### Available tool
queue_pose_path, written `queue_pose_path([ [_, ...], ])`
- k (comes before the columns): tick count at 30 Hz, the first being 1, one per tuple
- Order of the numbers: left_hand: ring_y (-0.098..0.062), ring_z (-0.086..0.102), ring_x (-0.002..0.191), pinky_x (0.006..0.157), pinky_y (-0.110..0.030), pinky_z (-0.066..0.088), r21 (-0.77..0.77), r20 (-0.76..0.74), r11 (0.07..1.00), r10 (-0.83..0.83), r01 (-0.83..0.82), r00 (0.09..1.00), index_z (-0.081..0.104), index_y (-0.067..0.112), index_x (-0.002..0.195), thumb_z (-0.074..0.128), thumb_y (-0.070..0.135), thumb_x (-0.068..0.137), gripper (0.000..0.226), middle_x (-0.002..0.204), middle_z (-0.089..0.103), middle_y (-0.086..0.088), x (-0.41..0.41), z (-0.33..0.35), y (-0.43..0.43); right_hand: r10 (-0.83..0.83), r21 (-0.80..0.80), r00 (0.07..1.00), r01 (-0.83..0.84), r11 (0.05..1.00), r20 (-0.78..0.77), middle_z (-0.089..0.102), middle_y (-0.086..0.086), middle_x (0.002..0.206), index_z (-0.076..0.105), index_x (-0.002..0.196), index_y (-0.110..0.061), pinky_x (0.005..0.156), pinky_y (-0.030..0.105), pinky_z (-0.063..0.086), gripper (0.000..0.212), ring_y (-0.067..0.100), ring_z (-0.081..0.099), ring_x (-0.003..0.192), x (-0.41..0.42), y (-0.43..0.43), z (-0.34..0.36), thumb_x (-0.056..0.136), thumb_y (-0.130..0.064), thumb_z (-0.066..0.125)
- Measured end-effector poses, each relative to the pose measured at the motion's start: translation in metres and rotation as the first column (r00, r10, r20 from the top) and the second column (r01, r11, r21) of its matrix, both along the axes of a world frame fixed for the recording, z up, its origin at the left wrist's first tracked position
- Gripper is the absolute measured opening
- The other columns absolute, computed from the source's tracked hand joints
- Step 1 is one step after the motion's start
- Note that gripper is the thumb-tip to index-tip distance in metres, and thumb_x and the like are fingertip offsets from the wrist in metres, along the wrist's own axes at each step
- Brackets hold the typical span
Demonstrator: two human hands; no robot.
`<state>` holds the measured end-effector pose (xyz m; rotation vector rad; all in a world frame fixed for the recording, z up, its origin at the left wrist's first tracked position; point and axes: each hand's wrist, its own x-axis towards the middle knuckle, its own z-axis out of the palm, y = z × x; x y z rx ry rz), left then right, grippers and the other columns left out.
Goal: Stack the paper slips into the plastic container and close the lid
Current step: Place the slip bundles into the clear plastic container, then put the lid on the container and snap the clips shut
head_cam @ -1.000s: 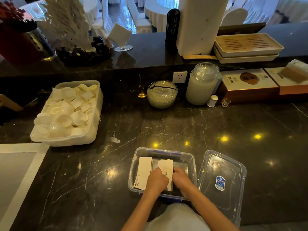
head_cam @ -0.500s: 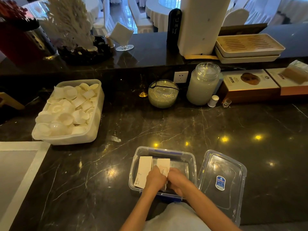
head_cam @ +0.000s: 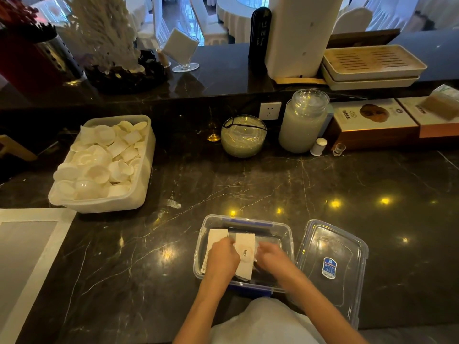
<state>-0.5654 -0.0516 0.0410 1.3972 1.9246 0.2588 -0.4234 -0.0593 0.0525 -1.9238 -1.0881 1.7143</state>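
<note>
A clear plastic container [head_cam: 285, 228] with blue clips stands open at the counter's near edge. Inside lie two piles of white paper slips: one at the left [head_cam: 218, 235], one in the middle [head_cam: 246, 254] printed "love". My left hand [head_cam: 222, 260] lies over the left pile, its fingers curled against the middle pile's left edge. My right hand [head_cam: 272, 256] is blurred, just right of the middle pile, fingers loose near its edge. The clear lid [head_cam: 332, 244] with a blue sticker lies flat to the right of the container.
A white tub of small white cups [head_cam: 139, 194] sits far left. A glass bowl [head_cam: 243, 137], a tall jar [head_cam: 303, 122] and flat boxes [head_cam: 372, 125] line the back wall. A pale mat [head_cam: 27, 247] lies at the near left.
Both hands were clasped together over the middle pile. They have now spread apart, the right hand sliding right, so the slip printed "love" shows between them.
</note>
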Motion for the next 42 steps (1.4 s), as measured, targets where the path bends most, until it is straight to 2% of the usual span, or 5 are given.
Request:
queue_pose_path([
  [7, -0.030, 0.044, 0.137, 0.107, -0.045, 0.043, 0.042, 0.040, 0.965, 0.259, -0.260, 0.965, 0.034, 0.017, 0.150, 0.054, 0.018, 0.098, 0.056, 0.148, 0.046, -0.011, -0.068, -0.010, -0.012, -0.119, 0.190, 0.966, 0.076, 0.979, 0.231, 0.039, 0.007, 0.156, 0.029, 0.154, -0.019, 0.112, 0.048, 0.040, 0.060, 0.029, 0.043, 0.139, 0.068, -0.025, -0.017, 0.099, -0.023, 0.054],
  [14, -0.010, 0.065, 0.092, 0.067, -0.022, 0.053, -0.028, 0.182, 0.977, 0.213, -0.211, 0.960, 0.057, 0.014, 0.123, 0.043, 0.020, 0.103, 0.025, 0.096, 0.065, 0.003, -0.087, -0.035, -0.042, -0.008, 0.041, 1.000, 0.008, 0.999, -0.007, 0.048, 0.001, 0.149, 0.033, 0.151, -0.034, 0.104, 0.040, 0.043, 0.055, 0.022, 0.049, 0.132, 0.070, -0.032, -0.022, 0.099, -0.033, 0.052],
  [22, -0.026, 0.046, 0.133, 0.107, -0.044, 0.043, 0.232, -0.136, 0.951, 0.239, -0.204, 0.961, 0.041, 0.018, 0.142, 0.052, 0.025, 0.098, 0.046, 0.142, 0.052, -0.006, -0.055, -0.012, -0.036, -0.253, 0.056, 0.967, 0.253, 0.966, -0.013, 0.064, 0.013, 0.126, 0.049, 0.143, -0.009, 0.099, 0.041, 0.052, 0.045, 0.025, 0.063, 0.111, 0.104, -0.035, -0.034, 0.099, -0.020, 0.055],
  [31, -0.038, 0.059, 0.114, 0.096, -0.046, 0.047, 0.214, -0.089, 0.790, -0.570, 0.575, 0.817, 0.064, 0.009, 0.120, 0.051, 0.011, 0.091, 0.032, 0.120, 0.067, -0.019, 0.152, 0.006, 0.044, -0.354, -0.038, 0.771, 0.439, 0.898, 0.530, 0.072, 0.020, 0.102, 0.070, 0.087, -0.010, 0.083, 0.035, 0.047, 0.024, 0.036, 0.066, 0.104, 0.188, -0.128, -0.057, 0.094, -0.027, 0.054],
  [42, -0.041, 0.032, 0.137, 0.111, -0.045, 0.032, -0.174, -0.020, 0.892, -0.427, 0.418, 0.904, 0.025, 0.014, 0.150, 0.063, 0.024, 0.089, 0.072, 0.148, 0.032, -0.020, 0.224, -0.046, 0.035, -0.814, -0.281, 0.557, 0.764, 0.581, -0.167, 0.066, 0.011, 0.107, 0.052, 0.120, -0.012, 0.064, 0.025, 0.056, 0.028, 0.019, 0.066, 0.083, 0.161, -0.200, -0.085, 0.095, -0.016, 0.063],
])
